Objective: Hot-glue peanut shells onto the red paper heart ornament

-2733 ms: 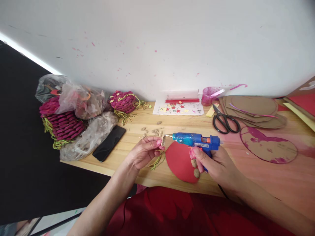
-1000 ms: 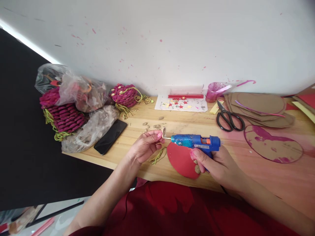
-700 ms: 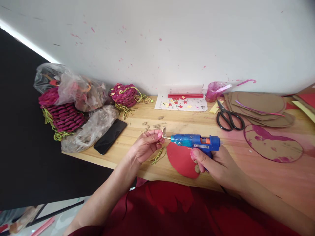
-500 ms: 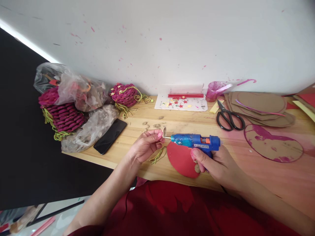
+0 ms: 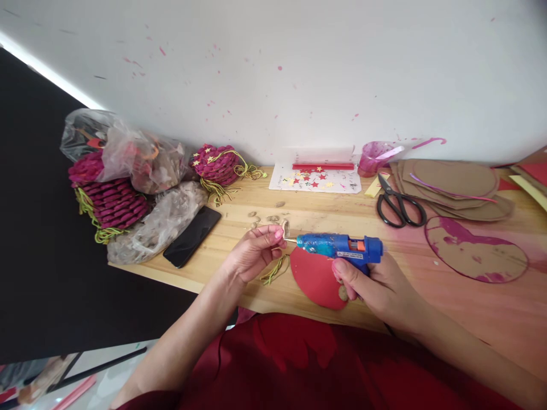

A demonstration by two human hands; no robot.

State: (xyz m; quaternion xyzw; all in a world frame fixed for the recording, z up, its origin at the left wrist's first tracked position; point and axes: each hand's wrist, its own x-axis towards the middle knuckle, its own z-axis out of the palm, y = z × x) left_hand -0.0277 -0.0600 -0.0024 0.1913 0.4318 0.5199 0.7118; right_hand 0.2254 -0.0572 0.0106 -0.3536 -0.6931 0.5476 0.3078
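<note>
My left hand [image 5: 258,250] pinches a small hollow tan shell [image 5: 286,229], which looks like half a peanut shell, between thumb and fingertips. My right hand [image 5: 380,287] is wrapped around the grip of a blue hot glue gun [image 5: 337,246]. The gun lies level, pointing left, with its metal nozzle at the shell's lower edge. Below it, a red disc [image 5: 314,279] lies on the wooden table, partly covered by the gun and my right hand. A brown nut-like piece [image 5: 343,293] shows beside my right fingers; whether they hold it I cannot tell. Yellow-green cords [image 5: 276,271] lie left of the disc.
Several loose shells [image 5: 272,218] lie behind my left hand. At left are a black phone [image 5: 192,236], plastic bags [image 5: 149,165] and magenta shell-covered pieces [image 5: 216,165]. Star cutouts [image 5: 315,184], a pink-stained cup [image 5: 373,159], black scissors [image 5: 399,208] and cardboard shapes [image 5: 453,182] lie toward the back and right.
The shell has tilted slightly in my left fingers, turning more of its hollow side into view. Both hands and the glue gun stay almost in place.
</note>
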